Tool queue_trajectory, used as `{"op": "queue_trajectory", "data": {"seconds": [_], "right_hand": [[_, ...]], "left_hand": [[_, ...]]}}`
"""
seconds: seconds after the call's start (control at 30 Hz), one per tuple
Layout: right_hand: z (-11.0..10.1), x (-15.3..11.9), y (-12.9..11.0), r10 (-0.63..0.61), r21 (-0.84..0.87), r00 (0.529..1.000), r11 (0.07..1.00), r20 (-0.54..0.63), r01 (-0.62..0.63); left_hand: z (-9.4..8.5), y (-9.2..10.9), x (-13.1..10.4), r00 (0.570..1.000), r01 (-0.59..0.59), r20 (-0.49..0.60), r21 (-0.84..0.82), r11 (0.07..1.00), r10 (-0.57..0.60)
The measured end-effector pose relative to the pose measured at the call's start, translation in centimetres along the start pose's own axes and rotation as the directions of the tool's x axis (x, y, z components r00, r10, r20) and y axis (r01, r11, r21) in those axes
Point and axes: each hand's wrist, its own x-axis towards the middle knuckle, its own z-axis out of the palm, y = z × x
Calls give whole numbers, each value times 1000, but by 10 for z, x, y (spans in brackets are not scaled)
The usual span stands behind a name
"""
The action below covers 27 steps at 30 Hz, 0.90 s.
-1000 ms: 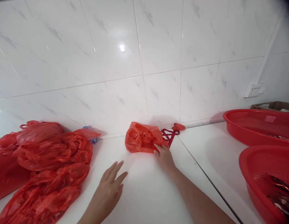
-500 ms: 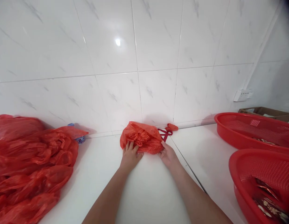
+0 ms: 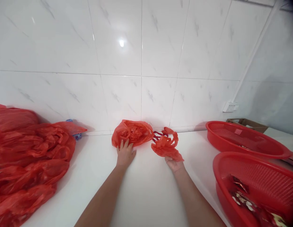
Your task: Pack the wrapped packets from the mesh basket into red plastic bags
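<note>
A red plastic bag (image 3: 137, 130) with more crumpled red plastic inside it lies near the wall. My left hand (image 3: 125, 154) rests on its front edge, fingers spread on the plastic. To the right, my right hand (image 3: 175, 164) grips a smaller crumpled red plastic bag (image 3: 165, 148), apart from the larger one. The fingers of that hand are partly hidden beneath the plastic. Dark red straps (image 3: 158, 135) lie on the table between and behind the two bags.
A large heap of red plastic bags (image 3: 30, 151) covers the left side, with a blue-labelled object (image 3: 77, 136) behind it. On the right stand two red perforated baskets, a near one (image 3: 222, 176) holding small wrapped packets (image 3: 243, 198) and a far one (image 3: 212, 138). Behind them is a cardboard box (image 3: 250, 124).
My right hand has drawn a smaller red bag away from the larger one, to the right and nearer me. My left hand stays on the larger bag. The view has shifted rightward.
</note>
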Motion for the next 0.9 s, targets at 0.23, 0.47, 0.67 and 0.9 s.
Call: {"op": "queue_trajectory", "data": {"seconds": [0.23, 0.47, 0.67, 0.9], "right_hand": [[35, -26, 20, 196, -116, 974, 976, 111, -184], [57, -41, 37, 324, -351, 923, 905, 207, -239], [40, -27, 28, -29, -565, 993, 824, -115, -41], [58, -40, 28, -191, -741, 977, 668, -92, 61]], "left_hand": [[-37, 18, -64, 972, -130, 76, -609, 782, 220], [-53, 27, -95, 947, 311, 320, -935, 170, 25], [-46, 1, -80, 911, 340, 327, -940, 10, -251], [-43, -15, -76, 837, 257, 169, -961, 102, -521]]}}
